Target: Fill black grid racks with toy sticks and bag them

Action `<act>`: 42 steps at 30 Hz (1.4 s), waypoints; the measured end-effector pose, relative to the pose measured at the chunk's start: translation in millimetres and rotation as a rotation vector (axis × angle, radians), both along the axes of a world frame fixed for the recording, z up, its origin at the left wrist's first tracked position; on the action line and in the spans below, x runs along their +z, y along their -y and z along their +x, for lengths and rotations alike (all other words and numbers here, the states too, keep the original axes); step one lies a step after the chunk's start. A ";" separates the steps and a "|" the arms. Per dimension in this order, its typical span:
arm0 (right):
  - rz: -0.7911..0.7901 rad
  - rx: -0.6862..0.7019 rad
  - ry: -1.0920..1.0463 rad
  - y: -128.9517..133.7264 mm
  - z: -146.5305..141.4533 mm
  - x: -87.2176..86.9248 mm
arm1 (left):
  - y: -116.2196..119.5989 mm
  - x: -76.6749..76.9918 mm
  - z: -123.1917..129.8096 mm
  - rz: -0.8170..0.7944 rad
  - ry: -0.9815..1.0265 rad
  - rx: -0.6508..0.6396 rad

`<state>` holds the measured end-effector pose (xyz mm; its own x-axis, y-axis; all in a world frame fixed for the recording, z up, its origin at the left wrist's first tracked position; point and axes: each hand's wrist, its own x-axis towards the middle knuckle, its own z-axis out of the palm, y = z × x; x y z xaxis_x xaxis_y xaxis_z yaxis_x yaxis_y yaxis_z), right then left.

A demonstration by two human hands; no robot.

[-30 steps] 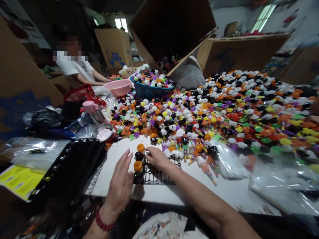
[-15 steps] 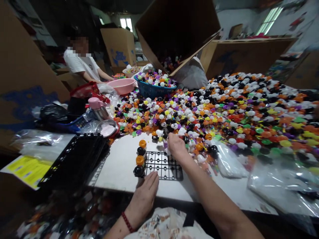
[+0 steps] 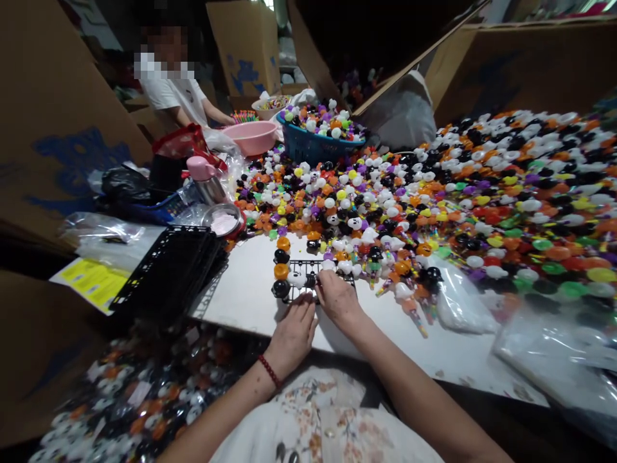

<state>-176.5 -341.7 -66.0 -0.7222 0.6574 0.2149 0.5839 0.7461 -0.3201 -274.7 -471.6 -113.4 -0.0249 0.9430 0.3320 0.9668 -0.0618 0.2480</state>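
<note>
Toy [image 3: 298,279] in right grip [image 3: 340,298], protruding leftward, over black grid [image 3: 302,262]

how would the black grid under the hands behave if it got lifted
The black grid is probably light for its size, being mostly gaps between thin bars. It likely stays fairly stiff, since those bars look straight and flat. It might tip leftward, as the orange and black toys line its left edge.
</note>
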 end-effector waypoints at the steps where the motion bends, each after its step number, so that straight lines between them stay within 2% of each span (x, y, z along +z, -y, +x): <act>1: -0.020 0.005 -0.013 0.8 0.6 -0.1 | 2.3 0.0 -0.3 0.011 0.015 0.000; 3: -0.100 0.001 -0.066 1.0 1.8 -0.4 | 8.9 -0.6 -1.3 0.056 0.048 0.024; 5: -0.247 -0.031 -0.161 0.5 1.7 -2.2 | 16.2 -1.8 -3.5 0.120 0.079 0.079; 10: -0.770 -0.055 -0.428 5.6 -8.6 -16.4 | 24.2 -7.8 -13.5 0.185 0.081 0.165; 12: -0.871 -0.041 -0.450 10.8 -14.4 -21.8 | 22.7 -11.1 -16.9 0.211 0.061 0.157; 13: -0.872 -0.037 -0.441 13.2 -16.7 -23.3 | 21.7 -12.6 -17.9 0.229 0.054 0.151; 22: -0.607 0.117 -0.305 10.5 -17.0 -18.2 | 20.6 -11.5 -17.5 0.223 -0.019 0.119; 26: -0.511 0.211 -0.228 10.7 -17.0 -20.4 | 21.9 -12.4 -19.6 0.217 0.012 0.120; 29: -0.434 0.232 -0.174 15.2 -20.9 -24.2 | 23.0 -16.1 -22.3 0.235 0.009 0.102; 34: -0.460 0.263 -0.238 8.4 -13.7 -24.2 | 20.9 -23.0 -26.9 0.303 -0.046 0.077; 36: -0.434 0.185 -0.301 -3.5 5.1 -18.3 | 19.9 -24.7 -27.7 0.306 -0.056 0.077; 38: -0.293 -0.033 -0.304 -20.0 31.9 -11.4 | 19.4 -25.7 -27.8 0.310 -0.063 0.078; 40: -0.090 -0.274 -0.201 -38.1 59.2 -6.8 | 18.9 -26.4 -27.6 0.318 -0.071 0.083; 42: 0.054 -0.419 -0.058 -54.0 79.2 -5.7 | 18.0 -26.5 -27.6 0.328 -0.088 0.080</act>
<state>-97.3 -287.7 -71.7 -0.3809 0.8782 0.2893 0.8221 0.4649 -0.3288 -302.3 -489.7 -139.9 -0.0521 0.7820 0.6212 0.9885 -0.0480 0.1433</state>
